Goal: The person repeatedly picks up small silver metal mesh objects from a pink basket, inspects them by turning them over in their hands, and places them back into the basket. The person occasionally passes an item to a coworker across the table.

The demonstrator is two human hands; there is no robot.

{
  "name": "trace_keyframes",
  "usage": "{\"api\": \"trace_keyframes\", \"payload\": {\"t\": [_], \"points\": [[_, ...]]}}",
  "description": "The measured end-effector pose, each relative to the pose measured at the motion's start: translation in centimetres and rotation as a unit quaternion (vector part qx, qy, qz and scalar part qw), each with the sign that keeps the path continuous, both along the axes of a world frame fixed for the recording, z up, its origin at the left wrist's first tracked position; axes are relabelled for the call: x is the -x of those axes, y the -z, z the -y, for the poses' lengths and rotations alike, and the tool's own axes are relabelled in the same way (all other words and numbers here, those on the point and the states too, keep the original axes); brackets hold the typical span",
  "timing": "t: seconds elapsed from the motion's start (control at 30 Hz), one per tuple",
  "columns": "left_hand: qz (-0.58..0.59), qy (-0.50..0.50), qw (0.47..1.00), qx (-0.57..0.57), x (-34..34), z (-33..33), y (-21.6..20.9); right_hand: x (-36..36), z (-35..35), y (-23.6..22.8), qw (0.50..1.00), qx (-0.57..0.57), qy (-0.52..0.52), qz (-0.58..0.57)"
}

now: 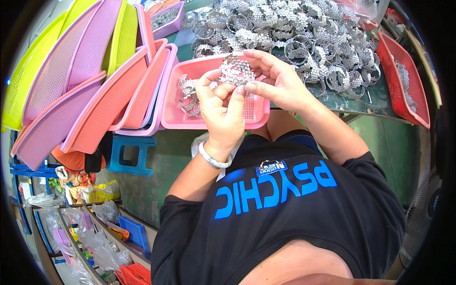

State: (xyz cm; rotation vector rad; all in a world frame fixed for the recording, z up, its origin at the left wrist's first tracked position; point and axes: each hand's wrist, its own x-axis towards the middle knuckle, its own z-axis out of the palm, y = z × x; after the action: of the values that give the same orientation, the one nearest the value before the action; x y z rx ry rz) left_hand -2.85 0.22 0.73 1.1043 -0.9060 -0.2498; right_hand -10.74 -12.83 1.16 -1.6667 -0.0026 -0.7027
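A silvery metal band with a honeycomb-like texture (236,70) is between my hands, above a pink plastic basket (178,116). My left hand (219,107) pinches its lower left side, fingers curled and thumb pointing up. From the right, my right hand (280,84) grips the band with its thumb along the lower edge and its fingers behind, partly hidden. The two thumbs nearly meet. Inside the pink basket lie similar silvery bands (191,97), left of my left hand.
A large heap of silvery bands (285,33) covers the green table (375,102) ahead. Stacked purple, coral and lime baskets (90,71) lean at the left. A red basket (403,80) holding metal pieces is at the right. A blue stool (130,154) stands below left.
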Motion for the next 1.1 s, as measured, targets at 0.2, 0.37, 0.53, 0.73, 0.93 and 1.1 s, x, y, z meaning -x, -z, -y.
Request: {"api": "trace_keyframes", "payload": {"t": [0.2, 0.37, 0.53, 0.73, 0.93, 1.1], "points": [[0.076, -0.021, 0.997, -0.014, -0.4, 0.0, 0.6, 0.3, 0.2, -0.4, 0.999, -0.016, -0.024, -0.031], [0.159, -0.049, 0.986, -0.017, -1.0, 0.2, 1.3, 0.1, 0.6, -0.2, 0.999, 0.001, -0.022, -0.037], [0.196, -0.051, 0.979, -0.021, -1.1, 0.1, 1.4, 0.0, 0.7, -0.2, 0.999, -0.006, -0.037, -0.031], [0.423, -0.074, 0.899, -0.084, -2.2, -0.6, -0.1, 0.3, 1.3, -1.3, 0.998, 0.028, -0.025, -0.059], [0.306, -0.017, 0.95, -0.054, -2.6, -0.4, 0.2, 0.2, 1.1, -1.0, 0.996, -0.059, -0.061, -0.02], [0.241, -0.06, 0.966, -0.07, -2.6, -0.3, 0.3, -0.1, 1.1, -0.3, 0.978, -0.18, -0.102, 0.029]]}}
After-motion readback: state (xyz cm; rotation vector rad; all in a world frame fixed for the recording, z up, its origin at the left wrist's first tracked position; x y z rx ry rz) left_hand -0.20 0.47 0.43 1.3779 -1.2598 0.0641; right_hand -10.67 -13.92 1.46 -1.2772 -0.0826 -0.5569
